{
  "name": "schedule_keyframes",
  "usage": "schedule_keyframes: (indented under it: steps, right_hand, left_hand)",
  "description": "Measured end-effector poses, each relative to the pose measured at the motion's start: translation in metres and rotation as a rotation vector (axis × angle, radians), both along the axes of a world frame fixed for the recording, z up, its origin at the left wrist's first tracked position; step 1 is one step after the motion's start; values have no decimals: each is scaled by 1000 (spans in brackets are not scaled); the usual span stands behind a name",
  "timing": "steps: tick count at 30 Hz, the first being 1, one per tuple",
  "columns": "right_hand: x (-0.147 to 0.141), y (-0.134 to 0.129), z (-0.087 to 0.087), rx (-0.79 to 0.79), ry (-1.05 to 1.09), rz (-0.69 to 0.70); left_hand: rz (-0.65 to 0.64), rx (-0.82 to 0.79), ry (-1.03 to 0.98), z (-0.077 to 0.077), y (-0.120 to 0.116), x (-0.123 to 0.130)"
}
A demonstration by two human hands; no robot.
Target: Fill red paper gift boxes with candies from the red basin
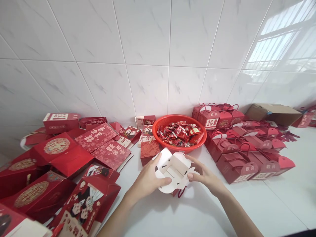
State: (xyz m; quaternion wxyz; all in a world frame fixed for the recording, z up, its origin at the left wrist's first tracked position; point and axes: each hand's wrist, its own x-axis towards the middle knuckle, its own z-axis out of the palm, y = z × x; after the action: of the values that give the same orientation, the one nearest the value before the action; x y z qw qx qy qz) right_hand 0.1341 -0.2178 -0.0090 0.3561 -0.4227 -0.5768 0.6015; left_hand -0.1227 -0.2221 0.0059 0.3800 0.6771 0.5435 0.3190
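Between my two hands is a small paper gift box [179, 163], its top flaps spread and its white inside facing me. Nothing lies in it that I can see. My left hand [151, 176] grips the left side, thumb over a front flap. On the right edge my right hand [203, 174] pinches a flap between thumb and fingers. A bit of dark red cord [182, 192] hangs below the box. Just behind it stands a red plastic basket [179, 149] filled with red-wrapped candies [181, 133]. A small red patterned box [149, 150] is beside the left hand.
Rows of closed red gift boxes with cord handles [237, 164] stand at the right. Behind them is a brown cardboard box [274, 112]. Red gift bags and boxes [66, 154] pile up at the left. A white tiled wall [148, 49] bounds the back of the white counter [192, 217].
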Motion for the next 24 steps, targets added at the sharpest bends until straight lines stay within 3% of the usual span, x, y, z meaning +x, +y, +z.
schedule_keyframes:
  steps: [3, 7, 10, 12, 14, 18, 21, 24]
  right_hand:
    - [10, 12, 8, 66, -84, 118]
    - [26, 38, 42, 285, -340, 213]
    - [27, 64, 69, 413, -539, 86]
    - [19, 85, 78, 505, -676, -34]
    - [4, 106, 79, 584, -817, -78]
    - [-29, 142, 65, 657, -964, 127]
    - [-46, 158, 55, 652, -968, 233]
    - [-55, 165, 46, 642, -950, 265]
  left_hand:
    - [-26, -68, -85, -1, 5, 6]
    - [-8, -34, -16, 0, 8, 23]
    - [-12, 8, 46, 2, 8, 26]
    - [8, 59, 81, 5, 9, 22]
    - [52, 120, 140, 12, 10, 15]
    - [184, 309, 229, 33, 20, 9]
    - [204, 389, 155, 45, 36, 12]
    - [179, 328, 16, 46, 61, 16]
